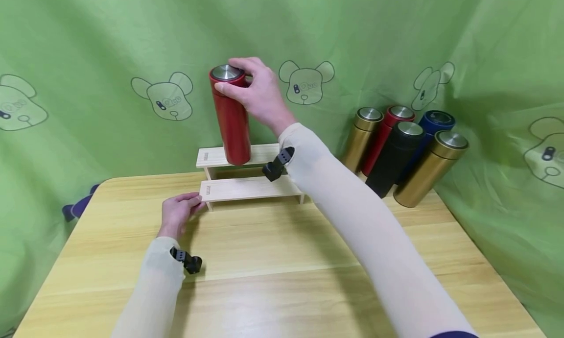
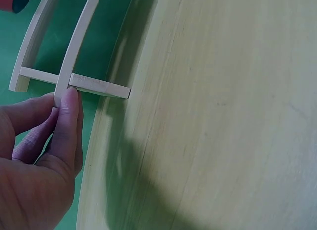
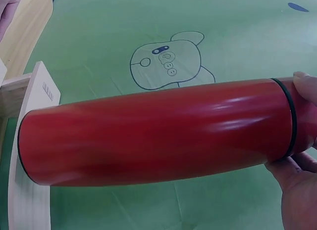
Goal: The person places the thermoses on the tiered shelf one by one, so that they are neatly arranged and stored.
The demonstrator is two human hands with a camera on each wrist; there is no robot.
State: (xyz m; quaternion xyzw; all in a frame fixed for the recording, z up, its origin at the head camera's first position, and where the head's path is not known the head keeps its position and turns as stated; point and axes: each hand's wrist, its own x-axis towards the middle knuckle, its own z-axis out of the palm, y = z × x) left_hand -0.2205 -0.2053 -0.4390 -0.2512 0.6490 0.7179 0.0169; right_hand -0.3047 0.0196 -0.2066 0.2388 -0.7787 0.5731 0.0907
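My right hand (image 1: 260,90) grips a red thermos bottle (image 1: 231,122) round its steel-topped lid. The bottle stands nearly upright at the upper step of a two-step pale wooden rack (image 1: 251,188). In the right wrist view the bottle's base (image 3: 27,148) is right by the upper board (image 3: 29,205); whether it bears its full weight there I cannot tell. My left hand (image 1: 178,213) pinches the left end of the lower board. The left wrist view shows the thumb and fingers (image 2: 67,126) on either side of that board end.
At the table's back right several thermos bottles stand close together: gold ones (image 1: 425,174), a black one (image 1: 393,161), a blue one (image 1: 436,120) and a red one (image 1: 398,113). A green curtain (image 1: 238,24) hangs behind the wooden table (image 1: 273,289).
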